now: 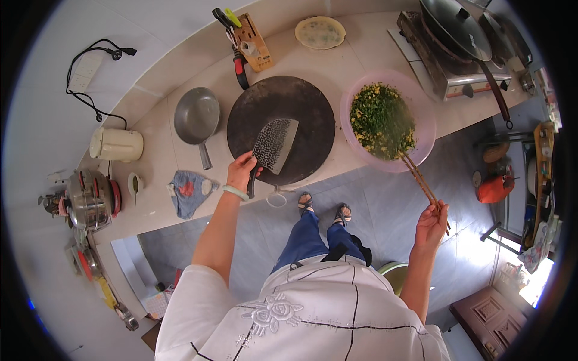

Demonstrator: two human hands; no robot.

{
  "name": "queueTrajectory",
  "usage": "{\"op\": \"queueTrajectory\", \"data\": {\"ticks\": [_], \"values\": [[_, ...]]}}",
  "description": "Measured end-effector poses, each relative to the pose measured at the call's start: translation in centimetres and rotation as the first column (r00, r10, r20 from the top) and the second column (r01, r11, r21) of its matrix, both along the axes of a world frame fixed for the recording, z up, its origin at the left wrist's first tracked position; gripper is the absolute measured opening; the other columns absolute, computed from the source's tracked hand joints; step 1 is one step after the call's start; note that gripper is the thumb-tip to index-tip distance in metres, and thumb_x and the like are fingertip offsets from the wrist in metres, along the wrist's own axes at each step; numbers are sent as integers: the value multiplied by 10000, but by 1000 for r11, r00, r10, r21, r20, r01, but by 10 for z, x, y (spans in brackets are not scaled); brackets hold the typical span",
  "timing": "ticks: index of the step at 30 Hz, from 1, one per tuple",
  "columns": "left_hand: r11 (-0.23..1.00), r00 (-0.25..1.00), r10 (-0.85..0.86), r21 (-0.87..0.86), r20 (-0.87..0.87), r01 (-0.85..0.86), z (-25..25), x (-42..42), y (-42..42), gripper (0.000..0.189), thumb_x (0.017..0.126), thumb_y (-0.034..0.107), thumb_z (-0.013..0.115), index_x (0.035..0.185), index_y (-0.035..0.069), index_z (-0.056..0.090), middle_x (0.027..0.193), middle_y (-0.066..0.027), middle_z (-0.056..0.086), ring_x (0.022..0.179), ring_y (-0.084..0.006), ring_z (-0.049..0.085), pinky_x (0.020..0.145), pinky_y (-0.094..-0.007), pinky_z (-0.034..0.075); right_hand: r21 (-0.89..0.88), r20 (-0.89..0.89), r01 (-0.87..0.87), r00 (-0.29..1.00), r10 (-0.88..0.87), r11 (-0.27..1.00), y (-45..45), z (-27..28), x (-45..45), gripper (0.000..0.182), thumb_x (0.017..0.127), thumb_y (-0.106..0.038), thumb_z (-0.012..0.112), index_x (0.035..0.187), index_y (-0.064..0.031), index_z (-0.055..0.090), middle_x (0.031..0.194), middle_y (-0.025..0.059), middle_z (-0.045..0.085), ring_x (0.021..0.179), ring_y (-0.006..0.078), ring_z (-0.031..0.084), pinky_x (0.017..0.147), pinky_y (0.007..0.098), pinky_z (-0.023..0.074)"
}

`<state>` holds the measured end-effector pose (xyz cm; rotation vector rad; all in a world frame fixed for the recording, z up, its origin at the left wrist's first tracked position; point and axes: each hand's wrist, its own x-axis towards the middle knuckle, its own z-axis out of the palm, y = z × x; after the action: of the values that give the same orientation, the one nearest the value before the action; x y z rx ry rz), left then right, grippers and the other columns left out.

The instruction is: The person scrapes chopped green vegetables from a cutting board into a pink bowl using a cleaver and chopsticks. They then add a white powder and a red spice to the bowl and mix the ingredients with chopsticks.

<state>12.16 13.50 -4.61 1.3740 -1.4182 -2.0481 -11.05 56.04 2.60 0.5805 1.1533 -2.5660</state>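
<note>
My left hand point(244, 170) grips the black handle of a cleaver point(275, 146), whose speckled blade lies over a round dark chopping board point(311, 108). To the right of the board stands a pink plastic basin point(426, 106), holding a chopped green and yellow mixture point(381, 115). My right hand point(430, 225) holds a pair of long wooden chopsticks point(419, 178). Their far tips reach into the mixture at the basin's near edge.
Left of the board are a small grey frying pan point(197, 115), a patterned cloth point(192, 192) and a cream electric appliance point(118, 144). Behind it stands a wooden knife block point(257, 45). A gas stove point(445, 67) bears a lidded wok point(458, 31), whose handle juts past the counter's edge.
</note>
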Motion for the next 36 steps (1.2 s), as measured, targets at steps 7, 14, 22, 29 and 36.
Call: {"op": "queueTrajectory", "data": {"ticks": [7,14,22,29,36], "values": [[968,966,253,12,-45,-253,-5,43,71,298,862,90,552,1130,-34,508,862,-97,606,663,-176,601,568,-272,497,-4,0,-39,999,39,999,2,-3,-6,208,911,-232,507,932,-35,571,839,91,624,698,128,596,603,214,516],[859,856,512,8,-70,-513,-14,73,104,275,860,73,546,1116,-22,511,838,-96,610,650,-178,597,556,-268,501,-2,-20,-116,993,116,993,-3,2,-16,211,912,-234,505,937,-35,570,846,86,625,698,127,596,602,214,514],[787,786,616,39,-54,-615,-23,73,136,245,848,55,553,1085,-3,527,828,-95,614,644,-175,602,540,-267,502,-24,-40,-186,982,185,982,3,1,-28,213,917,-216,495,941,-21,576,865,97,627,702,130,610,604,206,524],[831,828,556,49,-77,-553,-18,41,164,231,855,72,558,1074,-2,541,834,-84,614,643,-173,603,550,-268,506,-15,-35,-195,980,194,981,15,2,-37,219,917,-233,494,938,-30,573,853,90,628,695,126,604,600,209,520],[799,795,601,90,-80,-595,-27,27,176,231,852,70,565,1072,3,547,837,-77,611,635,-176,599,546,-264,505,-3,-36,-188,981,188,982,27,3,-45,223,918,-240,493,940,-33,570,848,90,628,689,124,600,588,207,517]]}}
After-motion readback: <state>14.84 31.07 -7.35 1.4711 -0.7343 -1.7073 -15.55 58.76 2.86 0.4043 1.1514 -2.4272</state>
